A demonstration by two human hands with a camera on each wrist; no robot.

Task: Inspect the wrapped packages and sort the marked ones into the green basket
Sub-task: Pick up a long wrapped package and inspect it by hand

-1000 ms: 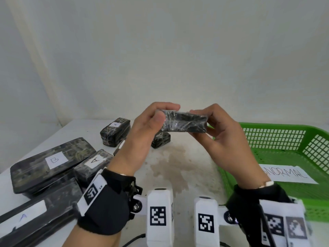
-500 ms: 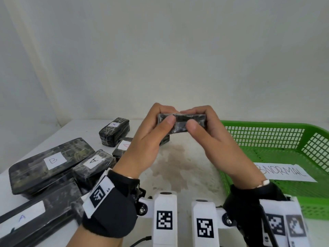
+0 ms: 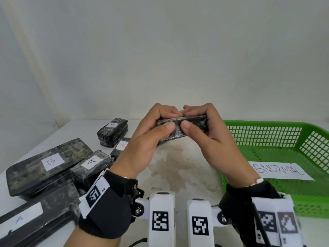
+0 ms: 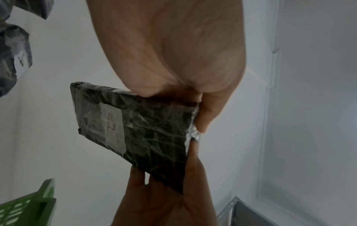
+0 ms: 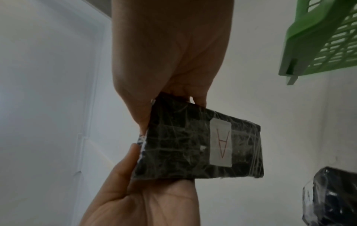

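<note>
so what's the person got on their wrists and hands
Both hands are bare. The left hand and right hand each have a black wrist wrap. The left wrap carries a white band with a black square code and small letters. The right wrap has white tags with codes. A white block with a code juts from each wrap, fixed by a screwed bracket. A thin black cable shows low down.

Looks like a bare sorting/inspection station: white table against plain white wall, lettered wrapped packages piled left, green basket with handwritten "ABNORMAL" slip.
</note>
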